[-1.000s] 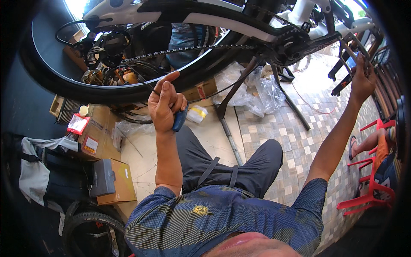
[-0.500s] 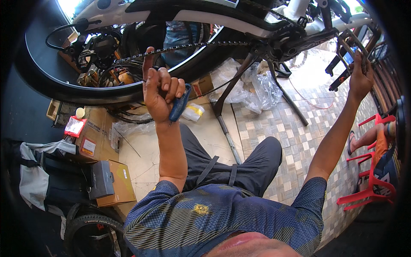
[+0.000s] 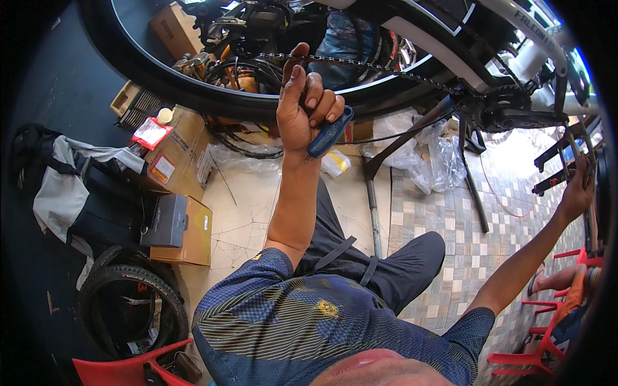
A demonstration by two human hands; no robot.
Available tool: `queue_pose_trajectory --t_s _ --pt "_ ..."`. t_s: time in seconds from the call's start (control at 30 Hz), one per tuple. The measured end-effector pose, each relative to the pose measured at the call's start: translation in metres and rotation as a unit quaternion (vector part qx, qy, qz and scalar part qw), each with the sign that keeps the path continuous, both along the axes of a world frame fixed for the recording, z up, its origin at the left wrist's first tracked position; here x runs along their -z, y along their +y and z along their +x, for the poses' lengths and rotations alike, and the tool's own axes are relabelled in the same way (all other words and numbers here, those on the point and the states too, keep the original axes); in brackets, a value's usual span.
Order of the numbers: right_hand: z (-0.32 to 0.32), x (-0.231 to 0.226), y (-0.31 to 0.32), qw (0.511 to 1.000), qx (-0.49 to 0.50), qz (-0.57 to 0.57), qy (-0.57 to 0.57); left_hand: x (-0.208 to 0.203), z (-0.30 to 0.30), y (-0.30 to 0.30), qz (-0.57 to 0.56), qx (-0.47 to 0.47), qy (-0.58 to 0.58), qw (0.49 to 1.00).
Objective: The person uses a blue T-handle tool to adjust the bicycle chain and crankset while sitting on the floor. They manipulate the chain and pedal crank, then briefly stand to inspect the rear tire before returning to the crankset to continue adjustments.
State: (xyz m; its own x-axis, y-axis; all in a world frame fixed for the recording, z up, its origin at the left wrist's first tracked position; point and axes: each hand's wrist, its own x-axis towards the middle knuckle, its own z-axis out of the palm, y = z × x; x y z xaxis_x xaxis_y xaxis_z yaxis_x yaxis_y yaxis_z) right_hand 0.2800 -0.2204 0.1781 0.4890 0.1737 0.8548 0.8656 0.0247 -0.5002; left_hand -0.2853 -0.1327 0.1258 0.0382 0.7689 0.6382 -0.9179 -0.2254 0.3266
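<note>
A white and black bicycle frame (image 3: 438, 38) is held off the floor on a stand (image 3: 412, 138). My left hand (image 3: 299, 112) is below the chain (image 3: 386, 68), its raised index finger at the lower run. Curled against the palm by the other fingers is a blue-handled tool (image 3: 330, 133); its working tip is too small to make out. To the far right, my right hand (image 3: 579, 186) is closed around a pedal (image 3: 569, 154) on the crank (image 3: 515, 119). The rear derailleur (image 3: 248, 26) sits just above and left of my left hand.
Clear plastic bags (image 3: 438, 161) lie on the tiled floor beneath the crank. Cardboard boxes (image 3: 193, 225), a backpack (image 3: 77, 193) and loose tyres (image 3: 132, 302) stand on the left. A person's leg (image 3: 557, 281) shows beside red chairs (image 3: 547, 347) at the right.
My view has swung left, so the scene shifts right in the picture. The pedal and my right hand are lower relative to the crank. My left finger stays at the chain.
</note>
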Motion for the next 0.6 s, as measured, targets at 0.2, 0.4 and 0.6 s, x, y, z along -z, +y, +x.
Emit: queue_pose_trajectory --t_s 0.2,0.4,0.6 --pt "0.001 -0.001 0.0 0.997 0.017 0.026 -0.064 0.006 -0.006 0.004 -0.017 -0.002 0.014 1.0" --pt "0.006 0.004 0.0 0.998 0.041 -0.008 -0.049 0.016 -0.016 0.006 -0.028 -0.013 0.036 0.999" --pt "0.03 0.015 -0.007 0.997 -0.009 -0.072 -0.002 0.021 -0.02 0.012 -0.029 -0.053 0.025 0.998"
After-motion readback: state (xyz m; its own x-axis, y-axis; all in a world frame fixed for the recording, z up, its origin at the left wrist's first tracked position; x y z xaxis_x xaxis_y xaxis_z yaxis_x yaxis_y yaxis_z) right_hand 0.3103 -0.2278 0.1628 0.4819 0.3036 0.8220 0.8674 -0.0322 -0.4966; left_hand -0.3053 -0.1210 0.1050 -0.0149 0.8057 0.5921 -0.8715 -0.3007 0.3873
